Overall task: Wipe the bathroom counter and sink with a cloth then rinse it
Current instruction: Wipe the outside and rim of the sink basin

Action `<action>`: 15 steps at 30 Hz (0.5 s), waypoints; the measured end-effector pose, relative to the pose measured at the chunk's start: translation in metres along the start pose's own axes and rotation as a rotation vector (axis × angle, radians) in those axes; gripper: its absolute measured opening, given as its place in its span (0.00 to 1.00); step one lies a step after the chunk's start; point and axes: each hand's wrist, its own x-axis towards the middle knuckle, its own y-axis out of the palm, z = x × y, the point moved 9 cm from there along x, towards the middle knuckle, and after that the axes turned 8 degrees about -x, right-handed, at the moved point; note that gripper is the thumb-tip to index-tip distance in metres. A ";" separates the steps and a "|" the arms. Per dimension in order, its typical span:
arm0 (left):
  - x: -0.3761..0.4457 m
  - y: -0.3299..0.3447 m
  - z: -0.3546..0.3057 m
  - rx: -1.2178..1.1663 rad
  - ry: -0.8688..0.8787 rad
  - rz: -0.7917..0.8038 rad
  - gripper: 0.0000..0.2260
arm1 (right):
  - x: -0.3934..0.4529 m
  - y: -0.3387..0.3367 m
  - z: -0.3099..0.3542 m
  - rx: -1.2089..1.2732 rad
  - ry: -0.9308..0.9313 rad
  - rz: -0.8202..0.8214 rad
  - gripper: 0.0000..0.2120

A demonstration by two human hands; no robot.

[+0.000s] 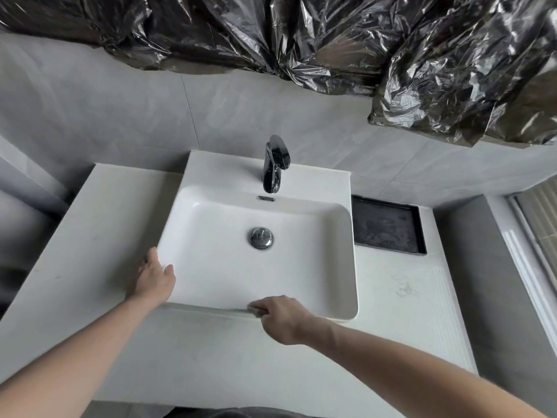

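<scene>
Along the near rim of the white sink [346,309], the right hand [281,319] reaches in with fingers curled, pinching a pale cloth [254,310] against the edge where basin meets desk [211,357]. Its forearm stretches in from the lower right. At the sink's left front corner, the left hand [155,279] rests flat, fingers straight and together.

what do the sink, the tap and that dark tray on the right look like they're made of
Sink: glossy white, probably glazed ceramic, with soft reflections on its smooth walls.
Tap: polished dark metal, seemingly; it mirrors the room sharply.
Tray: matte black with a raised rim and a dusty, blotchy base; stone, plastic or coated metal, hard to tell.
</scene>
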 end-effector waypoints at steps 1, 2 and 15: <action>0.000 0.000 0.000 0.000 0.006 0.002 0.12 | 0.003 0.001 0.007 -0.001 -0.037 -0.010 0.10; 0.000 -0.001 0.000 -0.001 0.012 0.009 0.13 | 0.003 0.001 0.005 -0.017 -0.056 -0.015 0.09; 0.002 0.000 0.002 0.004 0.033 0.047 0.17 | 0.010 -0.060 -0.163 -0.539 0.152 -0.268 0.11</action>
